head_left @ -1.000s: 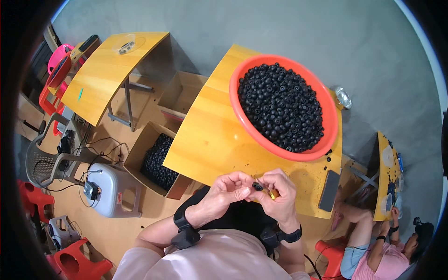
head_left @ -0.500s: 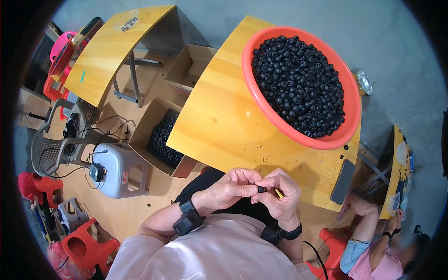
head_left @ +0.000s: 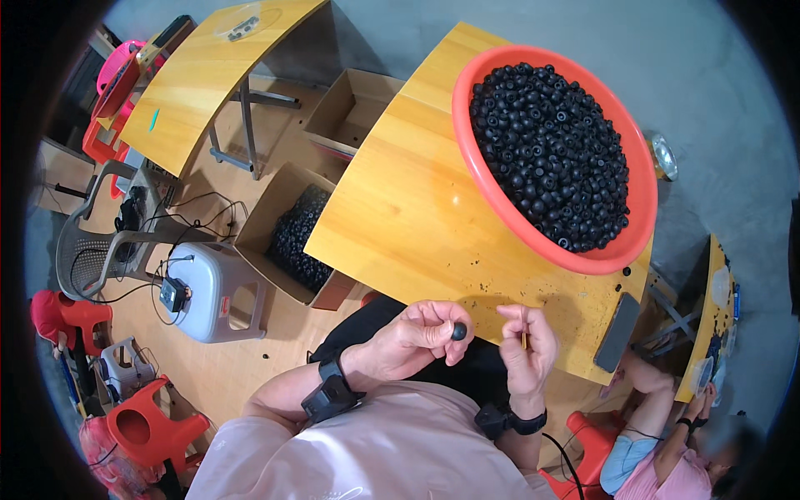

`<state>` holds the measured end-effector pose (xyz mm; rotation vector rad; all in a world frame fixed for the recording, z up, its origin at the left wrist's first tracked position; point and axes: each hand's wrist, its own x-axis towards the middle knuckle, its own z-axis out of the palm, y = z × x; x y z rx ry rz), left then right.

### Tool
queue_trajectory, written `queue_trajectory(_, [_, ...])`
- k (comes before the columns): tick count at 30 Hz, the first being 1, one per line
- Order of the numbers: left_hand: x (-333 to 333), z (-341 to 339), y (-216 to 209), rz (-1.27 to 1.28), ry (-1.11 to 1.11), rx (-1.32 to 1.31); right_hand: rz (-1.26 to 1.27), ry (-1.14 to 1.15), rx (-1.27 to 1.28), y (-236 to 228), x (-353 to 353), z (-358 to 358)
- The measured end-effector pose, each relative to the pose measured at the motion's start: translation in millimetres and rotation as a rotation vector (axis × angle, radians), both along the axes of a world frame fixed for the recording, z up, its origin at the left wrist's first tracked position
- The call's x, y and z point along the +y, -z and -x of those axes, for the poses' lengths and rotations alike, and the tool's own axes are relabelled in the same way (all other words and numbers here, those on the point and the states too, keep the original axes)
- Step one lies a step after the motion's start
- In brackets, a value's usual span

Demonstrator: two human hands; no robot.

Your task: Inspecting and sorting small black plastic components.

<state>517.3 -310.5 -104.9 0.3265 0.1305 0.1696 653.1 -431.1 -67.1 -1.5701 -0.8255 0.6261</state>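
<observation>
My left hand (head_left: 417, 335) pinches a small round black rubber-like piece (head_left: 459, 331) between thumb and fingers, just off the near edge of the yellow table (head_left: 392, 200). To its right, apart from it, my right hand (head_left: 530, 354) is closed around a thin yellow tool (head_left: 525, 339), mostly hidden by the fingers. On the table beyond my hands, a large red-orange basin (head_left: 492, 204) holds a heap of similar black pieces (head_left: 550, 154).
A dark phone-like slab (head_left: 617, 332) lies at the table's right edge, near black crumbs. Left of the table stand a cardboard box (head_left: 258, 218) of black pieces, another cardboard box (head_left: 354, 104) and a grey stool (head_left: 200, 292). Another person (head_left: 667, 442) sits at right.
My hands have moved apart: the right hand with the yellow tool has shifted right, away from the black piece in my left hand. The whole view has shifted slightly.
</observation>
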Motion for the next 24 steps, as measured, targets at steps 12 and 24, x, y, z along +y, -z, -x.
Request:
queue_trajectory(12, [-18.2, 1.4, -1.9, -0.074, 0.039, 0.082, -0.107, -0.214, -0.018, -1.1, 11.7, 6.9])
queue_trajectory(24, [-8.7, 3.7, 1.7, -0.09, -0.045, 0.074, -0.079, -0.024, -0.034, 11.3, -18.3, 20.4])
